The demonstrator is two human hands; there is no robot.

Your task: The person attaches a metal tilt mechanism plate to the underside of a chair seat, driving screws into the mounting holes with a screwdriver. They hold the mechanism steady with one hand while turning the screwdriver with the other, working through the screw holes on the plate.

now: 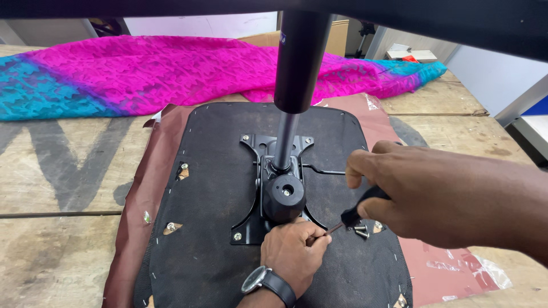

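An upturned chair seat (211, 188), covered in black fabric, lies on a wooden table. A black metal mechanism plate (277, 188) is bolted to it, with a gas cylinder (294, 68) rising toward the camera. My right hand (422, 199) grips a black-handled screwdriver (357, 211), its tip pointing left and down toward the plate's near right corner. My left hand (294, 251), with a wristwatch, is closed around the screwdriver's shaft tip at that corner. Loose screws (361, 230) lie just right of the tip.
A pink and turquoise cloth (142, 74) is spread across the back of the wooden table (57, 228). Brown leatherette (140, 188) wraps the seat's edges. A control lever (325, 170) sticks out right of the plate. Cardboard boxes (337, 34) stand behind.
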